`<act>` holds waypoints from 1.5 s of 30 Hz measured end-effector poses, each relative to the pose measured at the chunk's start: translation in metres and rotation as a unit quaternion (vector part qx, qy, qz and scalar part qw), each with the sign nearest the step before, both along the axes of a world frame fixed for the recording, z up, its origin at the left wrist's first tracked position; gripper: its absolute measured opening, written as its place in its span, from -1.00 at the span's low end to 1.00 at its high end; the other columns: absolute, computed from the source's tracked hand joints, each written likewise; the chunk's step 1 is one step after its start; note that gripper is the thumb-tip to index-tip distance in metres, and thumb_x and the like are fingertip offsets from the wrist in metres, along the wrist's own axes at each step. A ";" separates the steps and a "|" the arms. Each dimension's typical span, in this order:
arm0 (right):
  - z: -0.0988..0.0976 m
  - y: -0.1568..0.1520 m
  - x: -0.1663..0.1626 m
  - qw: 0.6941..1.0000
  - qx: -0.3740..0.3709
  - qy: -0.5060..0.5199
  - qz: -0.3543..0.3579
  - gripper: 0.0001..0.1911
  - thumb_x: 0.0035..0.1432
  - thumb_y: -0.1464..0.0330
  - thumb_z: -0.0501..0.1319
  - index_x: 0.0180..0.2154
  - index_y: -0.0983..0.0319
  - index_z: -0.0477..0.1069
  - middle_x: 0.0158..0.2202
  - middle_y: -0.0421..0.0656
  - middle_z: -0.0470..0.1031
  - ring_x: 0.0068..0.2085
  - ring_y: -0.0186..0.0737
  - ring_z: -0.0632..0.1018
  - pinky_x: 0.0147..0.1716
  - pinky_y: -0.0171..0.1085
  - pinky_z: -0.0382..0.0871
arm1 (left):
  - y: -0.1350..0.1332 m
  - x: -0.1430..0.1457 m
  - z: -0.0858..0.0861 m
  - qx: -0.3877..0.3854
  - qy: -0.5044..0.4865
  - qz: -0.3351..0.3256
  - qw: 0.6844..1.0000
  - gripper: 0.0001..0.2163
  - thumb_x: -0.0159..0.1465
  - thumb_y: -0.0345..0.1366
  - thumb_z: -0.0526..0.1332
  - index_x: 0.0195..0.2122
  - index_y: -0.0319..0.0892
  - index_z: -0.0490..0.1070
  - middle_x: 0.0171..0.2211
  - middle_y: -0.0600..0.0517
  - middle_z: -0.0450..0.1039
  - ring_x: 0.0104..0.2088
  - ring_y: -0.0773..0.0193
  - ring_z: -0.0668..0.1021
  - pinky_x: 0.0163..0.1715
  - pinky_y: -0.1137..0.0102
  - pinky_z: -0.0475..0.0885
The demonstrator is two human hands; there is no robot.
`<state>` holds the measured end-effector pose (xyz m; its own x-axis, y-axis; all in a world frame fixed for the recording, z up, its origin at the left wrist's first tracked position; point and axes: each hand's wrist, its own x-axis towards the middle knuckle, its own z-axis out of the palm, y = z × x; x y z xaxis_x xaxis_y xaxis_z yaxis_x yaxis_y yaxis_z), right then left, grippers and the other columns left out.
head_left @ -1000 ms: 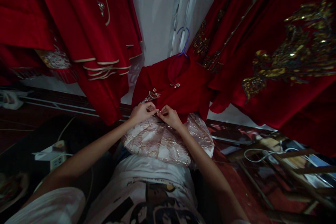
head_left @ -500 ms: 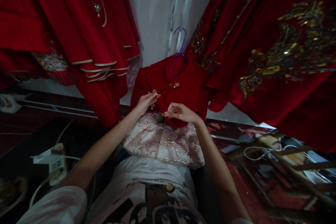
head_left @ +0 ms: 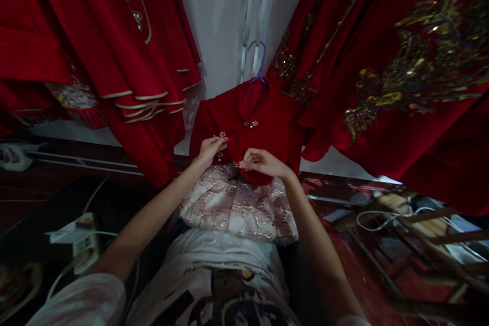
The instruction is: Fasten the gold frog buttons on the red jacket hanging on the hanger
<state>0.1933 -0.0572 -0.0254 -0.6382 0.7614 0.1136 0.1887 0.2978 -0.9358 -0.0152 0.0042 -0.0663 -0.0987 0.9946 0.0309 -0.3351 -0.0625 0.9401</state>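
A red jacket (head_left: 263,145) hangs on a purple hanger (head_left: 260,61) in front of me, its hem over a shiny pale pink patterned cloth (head_left: 233,204) on my lap. My left hand (head_left: 210,150) is closed at the jacket's left front panel, fingertips pinching its edge beside a beaded flower ornament (head_left: 220,155). Lower and to the right, my right hand (head_left: 263,162) pinches a small beaded clasp (head_left: 239,165) with a loop at the front opening. A fastened beaded clasp (head_left: 251,124) sits below the collar. My fingers partly cover the ornaments.
Red garments with pale trim (head_left: 148,76) hang at left, and a red garment with gold sequin embroidery (head_left: 385,97) hangs at right. A power strip (head_left: 84,247) with white cables lies at lower left. A wooden chair frame (head_left: 412,254) stands at lower right.
My left fingertips have shifted slightly off the beaded ornament to the panel's edge. My right hand stays on its clasp. The view has turned slightly.
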 end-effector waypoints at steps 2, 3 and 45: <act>0.002 -0.001 0.003 1.000 0.001 -0.002 -0.002 -0.72 0.06 0.18 0.31 -0.36 0.22 0.31 -0.43 -0.24 0.44 -0.39 -0.36 0.48 -0.31 -0.30 0.34 | -0.001 0.001 0.004 -0.021 0.022 -0.014 0.999 -0.71 -0.05 -0.15 0.44 -0.44 -0.28 0.53 -0.35 -0.04 0.57 -0.35 0.34 0.58 -0.20 0.39 0.51; 0.003 -0.001 0.005 1.000 -0.001 -0.005 0.000 -0.72 0.06 0.18 0.31 -0.35 0.22 0.31 -0.42 -0.24 0.45 -0.38 -0.37 0.48 -0.30 -0.29 0.34 | -0.002 0.001 0.007 -0.036 0.044 -0.035 0.998 -0.69 -0.04 -0.11 0.42 -0.43 -0.28 0.53 -0.38 -0.05 0.57 -0.39 0.35 0.57 -0.25 0.40 0.51; 0.031 -0.006 0.024 0.993 0.043 -0.023 -0.108 -0.66 0.06 0.12 0.27 -0.22 0.22 0.38 -0.16 -0.11 0.47 -0.09 -0.23 0.48 0.06 -0.14 0.30 | 0.036 0.035 0.114 0.434 0.637 -0.043 0.635 -0.89 0.19 -0.26 0.26 -0.30 -0.14 0.53 -0.40 0.02 0.55 -0.30 0.24 0.50 0.12 0.18 0.13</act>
